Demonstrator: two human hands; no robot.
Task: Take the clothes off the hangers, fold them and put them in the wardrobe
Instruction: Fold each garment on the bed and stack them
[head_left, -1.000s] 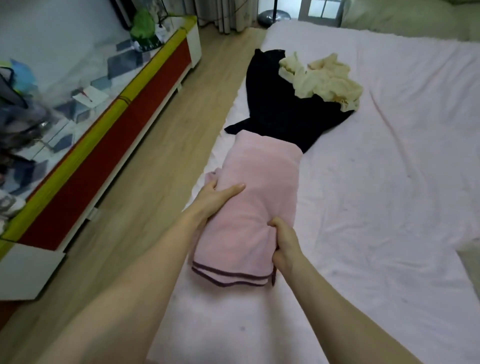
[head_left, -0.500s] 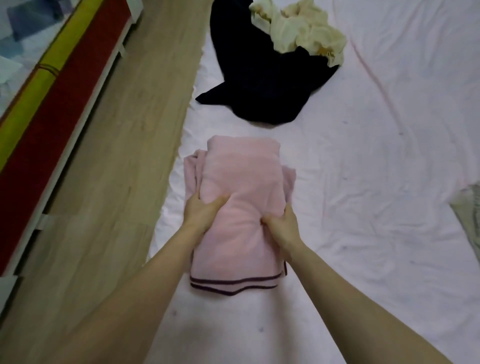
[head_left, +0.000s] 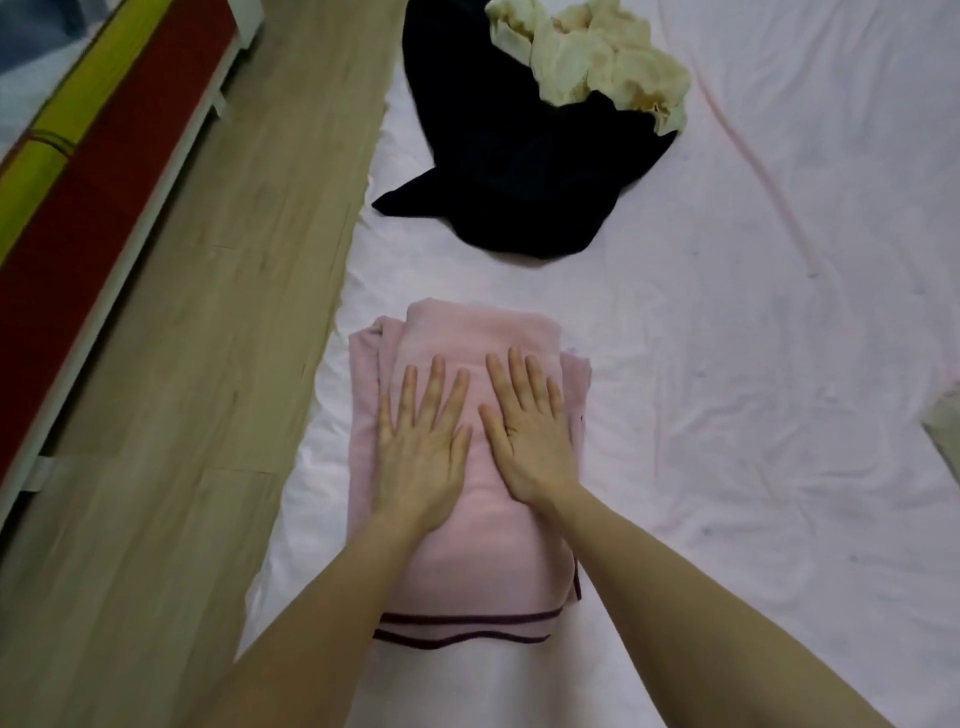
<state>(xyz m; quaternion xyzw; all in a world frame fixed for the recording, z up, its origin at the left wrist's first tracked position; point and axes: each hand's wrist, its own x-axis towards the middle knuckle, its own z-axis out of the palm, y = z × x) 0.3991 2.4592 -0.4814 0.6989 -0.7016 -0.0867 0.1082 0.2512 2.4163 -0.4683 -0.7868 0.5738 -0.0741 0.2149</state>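
Head view looks down along your two bare forearms to a folded pink garment (head_left: 470, 525) lying on the bed (head_left: 753, 467), close to the bed's left edge. Its nearest hem carries two dark stripes, and the folded layers stick out a little at the left and right sides of the stack. Your left hand (head_left: 423, 449) lies flat on the left half of the garment, palm down, fingers straight and slightly spread, so that grip is open and pressing rather than grasping. Your right hand (head_left: 530, 439) lies flat just beside it on the right half, fingers also straight and pointing away from you, open and pressing the cloth in the same way. The two hands are near each other but apart, with a strip of pink fabric between them. Left of the bed runs a wooden floor (head_left: 208, 364), and beyond it a low cabinet (head_left: 83, 208) with a red front and a yellow top edge. Farther up the bed, well apart from the folded piece, a black garment (head_left: 524, 171) lies crumpled, and a cream garment (head_left: 597, 57) sits bunched on its far right part.
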